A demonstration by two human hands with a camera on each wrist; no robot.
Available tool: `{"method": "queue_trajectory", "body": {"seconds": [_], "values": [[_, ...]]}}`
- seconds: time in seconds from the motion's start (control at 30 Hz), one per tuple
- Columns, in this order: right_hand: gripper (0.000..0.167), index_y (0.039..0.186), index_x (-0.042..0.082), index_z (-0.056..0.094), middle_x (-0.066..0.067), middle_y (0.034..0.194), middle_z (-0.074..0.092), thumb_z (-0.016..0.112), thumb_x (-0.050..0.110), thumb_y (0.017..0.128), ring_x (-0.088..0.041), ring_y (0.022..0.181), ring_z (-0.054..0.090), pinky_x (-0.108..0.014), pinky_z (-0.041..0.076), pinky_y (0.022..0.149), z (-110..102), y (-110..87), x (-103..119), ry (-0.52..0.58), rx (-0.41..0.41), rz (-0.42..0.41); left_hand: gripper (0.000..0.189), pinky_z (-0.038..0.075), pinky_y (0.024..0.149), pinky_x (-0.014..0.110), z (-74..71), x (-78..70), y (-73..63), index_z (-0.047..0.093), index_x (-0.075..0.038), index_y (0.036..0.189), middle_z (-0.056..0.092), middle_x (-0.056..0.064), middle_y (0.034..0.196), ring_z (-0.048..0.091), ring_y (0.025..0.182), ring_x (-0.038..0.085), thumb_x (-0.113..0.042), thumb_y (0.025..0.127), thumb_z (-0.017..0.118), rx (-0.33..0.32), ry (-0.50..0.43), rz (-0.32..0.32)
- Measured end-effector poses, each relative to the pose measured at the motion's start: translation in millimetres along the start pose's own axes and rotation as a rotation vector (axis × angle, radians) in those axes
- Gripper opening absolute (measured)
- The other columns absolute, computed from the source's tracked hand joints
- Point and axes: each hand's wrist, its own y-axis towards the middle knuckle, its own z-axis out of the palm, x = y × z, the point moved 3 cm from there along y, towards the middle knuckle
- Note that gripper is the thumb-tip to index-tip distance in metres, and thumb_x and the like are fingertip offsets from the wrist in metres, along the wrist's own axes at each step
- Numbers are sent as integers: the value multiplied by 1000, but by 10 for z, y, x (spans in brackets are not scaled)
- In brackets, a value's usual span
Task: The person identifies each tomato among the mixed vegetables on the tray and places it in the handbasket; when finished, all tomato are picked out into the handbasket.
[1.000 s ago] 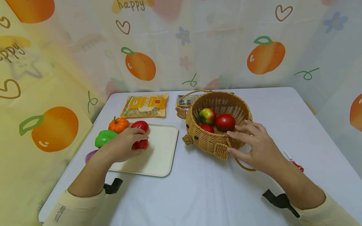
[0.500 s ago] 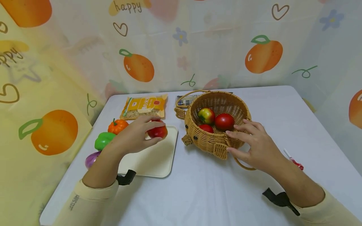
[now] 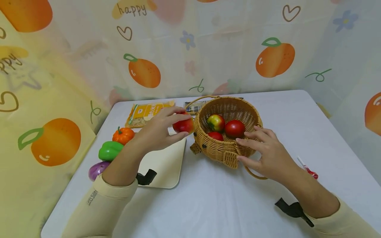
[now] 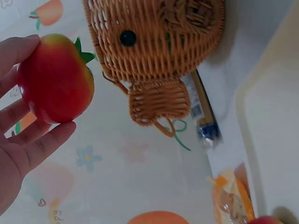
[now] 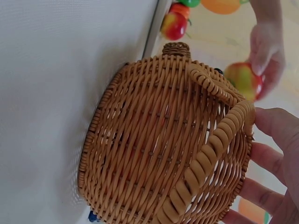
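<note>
My left hand (image 3: 159, 130) grips a red-and-yellow apple (image 3: 183, 125), raised just left of the wicker basket (image 3: 217, 152). In the left wrist view, green pointed leaves show on the apple (image 4: 58, 84) between the thumb and fingers. The basket has dark eyes and woven feet. Inside lie a yellow-green and red fruit (image 3: 216, 123), a red tomato-like fruit (image 3: 235, 128) and another red fruit (image 3: 215, 135), partly hidden by the wall. My right hand (image 3: 272, 153) holds the basket's near right rim; the right wrist view shows its fingers along the basket edge (image 5: 250, 135).
A cream tray (image 3: 166, 165) lies at left, partly behind the left arm. Beside it are an orange pumpkin (image 3: 123, 135), a green pepper (image 3: 110, 151) and a purple vegetable (image 3: 97, 170). A yellow grain bag (image 3: 141, 114) and a packet (image 3: 194, 106) lie behind. A lollipop (image 3: 309, 170) lies right.
My left hand has picked the apple off the tray and carried it up and right to the basket's left side. My right hand stays at the basket rim.
</note>
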Motion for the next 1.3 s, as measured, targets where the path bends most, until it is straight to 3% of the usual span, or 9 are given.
{"method": "queue_trajectory", "body": {"seconds": [0.23, 0.4, 0.6, 0.8, 1.1, 1.3], "values": [[51, 119, 15, 78, -17, 121, 70, 92, 26, 71, -50, 128, 52, -67, 46, 99, 5, 7, 10, -1, 2, -8, 47, 52, 103, 43, 39, -177, 262, 67, -18, 136, 54, 6, 148, 47, 137, 28, -30, 92, 78, -44, -26, 44], [50, 119, 16, 78, -16, 122, 70, 92, 29, 73, -49, 130, 51, -68, 47, 98, 5, 7, 13, -7, 16, 11, 48, 50, 106, 40, 163, -264, 456, 66, -20, 138, 52, 4, 150, 44, 141, 26, -32, 92, 77, 5, -44, 37], [50, 120, 17, 78, -16, 124, 70, 91, 29, 74, -48, 130, 50, -68, 48, 97, 17, -8, 15, -8, 25, 24, 47, 46, 112, 41, 396, -330, 629, 66, -15, 137, 53, 8, 148, 43, 141, 27, -27, 93, 76, 91, -43, 97], [49, 121, 17, 77, -16, 124, 70, 90, 30, 75, -49, 130, 51, -68, 48, 98, 31, -12, 31, -2, 27, 20, 48, 48, 110, 41, 551, -340, 676, 64, -18, 140, 51, 9, 151, 44, 140, 27, -28, 94, 75, 171, -3, 94], [49, 121, 17, 77, -16, 124, 70, 90, 30, 76, -48, 131, 50, -68, 49, 97, 11, -1, 39, -28, 40, 31, 52, 43, 115, 45, 577, -359, 684, 60, -20, 144, 47, 8, 156, 40, 145, 29, -32, 95, 73, 170, -1, 100], [49, 120, 16, 78, -17, 123, 70, 90, 30, 75, -48, 131, 50, -68, 49, 97, -3, -3, 26, -22, 32, 28, 53, 39, 118, 47, 509, -347, 633, 59, -23, 146, 44, 7, 158, 36, 148, 28, -34, 95, 73, 155, 0, 83]]}}
